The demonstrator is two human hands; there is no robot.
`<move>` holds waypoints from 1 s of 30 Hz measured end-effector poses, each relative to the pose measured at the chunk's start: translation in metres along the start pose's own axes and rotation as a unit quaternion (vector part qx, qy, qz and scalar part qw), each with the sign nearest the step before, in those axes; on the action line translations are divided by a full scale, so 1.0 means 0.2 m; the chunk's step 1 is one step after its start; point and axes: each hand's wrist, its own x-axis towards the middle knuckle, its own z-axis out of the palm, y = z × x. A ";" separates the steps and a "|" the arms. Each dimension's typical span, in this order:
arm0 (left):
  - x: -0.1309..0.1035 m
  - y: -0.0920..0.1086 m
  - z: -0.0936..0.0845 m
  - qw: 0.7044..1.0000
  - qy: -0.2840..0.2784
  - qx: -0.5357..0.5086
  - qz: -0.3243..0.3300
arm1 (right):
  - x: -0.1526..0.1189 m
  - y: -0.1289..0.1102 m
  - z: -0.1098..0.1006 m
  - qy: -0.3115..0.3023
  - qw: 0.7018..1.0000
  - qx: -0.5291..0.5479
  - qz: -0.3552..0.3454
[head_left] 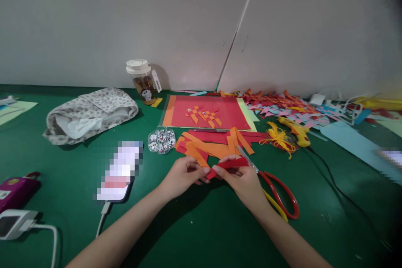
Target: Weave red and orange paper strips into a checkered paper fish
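Reaching in from the near left, forearm slanting far and right, wrist nearly straight, and pinching the left end of a folded red paper strip [234, 163] between thumb and curled fingers of the left hand [184, 176]. Reaching likewise from the near right, forearm slanting far and left, and pinching the same strip with the right hand [243, 179], thumb on top, fingers curled beneath. Almost meeting at the thumb tips, low over the green table [188, 238]. Touching or just beside the left fingers, hard to tell which, an orange paper strip [196, 153]. Just right of the right hand, red-and-yellow-handled scissors [295, 207]. Just beyond, loose orange strips [216, 149], with a bag of googly eyes [161, 140] to their left. Farther off, two woven paper fish [211, 118] on a red sheet [229, 109]. To the right, yellow cord [279, 137] near a yellow glue gun [298, 131]; to the left, a phone [119, 171]; far left, a lidded cup [144, 86].
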 end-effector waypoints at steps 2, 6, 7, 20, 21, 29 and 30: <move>0.00 0.00 0.00 1.000 -0.002 -0.003 -0.003 | 0.00 0.01 0.00 0.014 1.000 0.019 0.004; -0.01 -0.01 0.00 1.000 -0.001 0.001 0.001 | -0.01 0.01 0.00 -0.021 0.999 0.041 0.010; -0.01 -0.01 0.00 1.000 -0.007 0.001 0.000 | -0.01 0.01 0.00 -0.033 0.998 0.044 0.011; -0.01 -0.01 0.01 1.000 0.002 -0.029 0.006 | 0.01 -0.01 -0.02 -0.048 0.998 0.034 0.020; -0.01 -0.01 0.01 1.000 0.008 -0.027 0.009 | 0.01 -0.01 -0.02 -0.055 0.998 0.023 0.014; 0.00 -0.02 0.01 0.999 0.009 -0.024 0.032 | 0.00 -0.03 -0.02 -0.042 0.997 -0.055 -0.028; 0.00 -0.02 0.01 0.999 -0.003 -0.030 0.037 | 0.00 -0.03 -0.01 -0.042 0.998 -0.036 -0.021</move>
